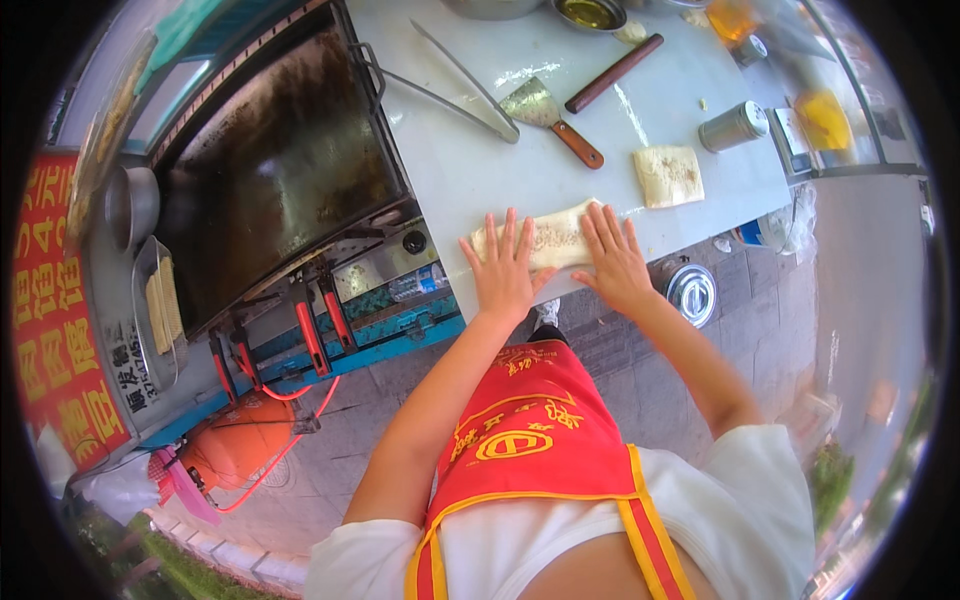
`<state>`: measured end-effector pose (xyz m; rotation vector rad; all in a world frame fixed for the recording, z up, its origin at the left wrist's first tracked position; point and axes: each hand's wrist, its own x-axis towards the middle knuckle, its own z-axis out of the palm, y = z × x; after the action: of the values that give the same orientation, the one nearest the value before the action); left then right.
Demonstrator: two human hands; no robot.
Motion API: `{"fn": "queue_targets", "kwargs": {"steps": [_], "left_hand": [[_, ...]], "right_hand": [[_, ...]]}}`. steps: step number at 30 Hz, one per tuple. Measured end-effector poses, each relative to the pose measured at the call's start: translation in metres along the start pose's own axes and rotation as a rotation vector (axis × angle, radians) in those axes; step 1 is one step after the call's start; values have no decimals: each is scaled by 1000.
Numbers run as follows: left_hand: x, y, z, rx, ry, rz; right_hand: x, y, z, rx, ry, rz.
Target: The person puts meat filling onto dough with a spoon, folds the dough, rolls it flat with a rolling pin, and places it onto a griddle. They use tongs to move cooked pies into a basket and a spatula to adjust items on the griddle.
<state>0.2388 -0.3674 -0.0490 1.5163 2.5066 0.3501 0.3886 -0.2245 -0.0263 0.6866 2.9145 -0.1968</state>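
Note:
A flat, elongated piece of dough point(559, 238) with brown specks lies near the front edge of the white work surface point(457, 172). My left hand point(506, 266) rests palm down over its left end, fingers spread. Over the right end, my right hand point(619, 259) presses in the same way, fingers apart. Neither hand grips anything. Beyond my right hand sits a squarish speckled dough piece point(670, 177). A scraper point(551, 120) with a wooden handle, metal tongs point(469, 86) and a dark wooden rolling pin point(613, 73) lie farther back.
A dark griddle point(277, 165) adjoins the surface on the left, with red-handled valves point(311, 337) below its front. A metal shaker point(733, 126) lies at the right. An oil bowl point(590, 13) stands at the back. An orange gas cylinder point(240, 442) and a lidded metal container point(690, 295) are on the ground.

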Motion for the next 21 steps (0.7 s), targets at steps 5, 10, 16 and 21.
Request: {"fn": "queue_targets", "kwargs": {"steps": [5, 10, 16, 21], "left_hand": [[-13, 14, 1, -111, 8, 88], [-37, 27, 25, -199, -21, 322], [-44, 19, 10, -347, 22, 314], [-63, -13, 1, -243, 34, 177]], "right_hand": [[29, -13, -15, 278, 91, 80], [102, -28, 3, 276, 110, -139], [124, -32, 17, 79, 172, -101], [141, -100, 24, 121, 136, -137]]}}
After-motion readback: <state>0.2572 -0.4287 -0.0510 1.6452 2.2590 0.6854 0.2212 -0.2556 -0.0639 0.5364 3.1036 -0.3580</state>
